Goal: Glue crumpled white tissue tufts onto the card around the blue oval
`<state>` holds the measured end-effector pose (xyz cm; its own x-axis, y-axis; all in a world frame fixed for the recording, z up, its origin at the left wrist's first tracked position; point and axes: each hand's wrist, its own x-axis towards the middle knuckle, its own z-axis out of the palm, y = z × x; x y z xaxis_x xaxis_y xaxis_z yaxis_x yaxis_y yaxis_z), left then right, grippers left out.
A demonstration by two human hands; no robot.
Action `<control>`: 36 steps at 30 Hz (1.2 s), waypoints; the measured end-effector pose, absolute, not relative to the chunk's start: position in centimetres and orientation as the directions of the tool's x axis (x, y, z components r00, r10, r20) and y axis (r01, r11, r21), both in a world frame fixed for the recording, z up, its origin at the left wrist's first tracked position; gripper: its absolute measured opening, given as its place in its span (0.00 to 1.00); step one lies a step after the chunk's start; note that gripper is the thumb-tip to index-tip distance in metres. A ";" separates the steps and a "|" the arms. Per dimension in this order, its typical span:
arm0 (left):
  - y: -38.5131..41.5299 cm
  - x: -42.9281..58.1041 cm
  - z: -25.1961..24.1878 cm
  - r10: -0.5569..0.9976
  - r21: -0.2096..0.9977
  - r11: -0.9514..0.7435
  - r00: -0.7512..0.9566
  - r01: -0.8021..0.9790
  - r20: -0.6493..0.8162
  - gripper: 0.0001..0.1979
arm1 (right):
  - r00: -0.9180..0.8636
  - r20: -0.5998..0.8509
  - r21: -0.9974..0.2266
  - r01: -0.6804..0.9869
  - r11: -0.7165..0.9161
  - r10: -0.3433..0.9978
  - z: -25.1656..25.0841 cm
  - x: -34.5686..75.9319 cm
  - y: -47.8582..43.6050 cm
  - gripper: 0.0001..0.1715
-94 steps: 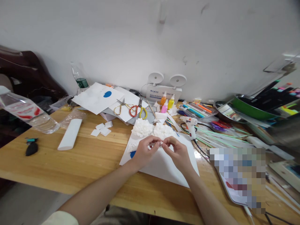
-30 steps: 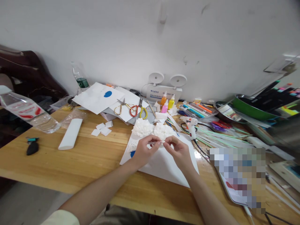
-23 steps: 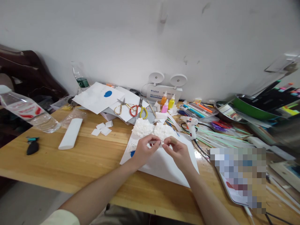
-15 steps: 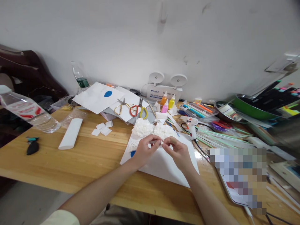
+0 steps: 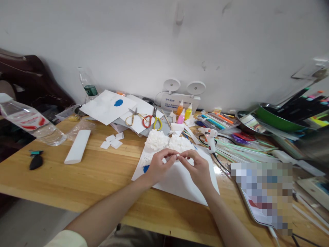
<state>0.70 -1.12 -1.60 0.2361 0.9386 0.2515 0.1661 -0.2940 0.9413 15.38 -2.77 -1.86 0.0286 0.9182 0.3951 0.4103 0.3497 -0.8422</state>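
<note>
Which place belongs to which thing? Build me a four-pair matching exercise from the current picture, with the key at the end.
Things
1. Tiny white scrap
2. Two rounded, ruffled white clumps
3. Pistol-shaped white plastic glue gun
4. Clear plastic bottle with a red-and-white label

Places
A. Right of the clumps, black cord attached
B. Far left of the picture
C. At the fingertips of the bare left hand and bare right hand
D. Just beyond the hands

Pairs: 1-C, 2-D, 3-A, 4-B

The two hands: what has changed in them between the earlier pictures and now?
The right hand has slightly shifted its fingers around the small white piece, beside the left hand. Nothing was visibly released. The glue gun and paper sheet stayed.
</note>
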 end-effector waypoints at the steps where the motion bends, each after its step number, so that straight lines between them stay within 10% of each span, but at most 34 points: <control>1: -1.1 0.7 -1.7 0.938 0.939 -0.298 0.234 0.169 0.256 0.07 | 0.039 0.399 -0.838 0.421 0.347 0.916 -1.8 15.3 -2.8 0.04; 36: -1.3 0.5 -0.9 0.906 0.917 -0.377 0.256 0.129 0.337 0.08 | 0.019 0.284 -0.934 0.233 0.272 0.959 -2.4 15.3 -2.5 0.06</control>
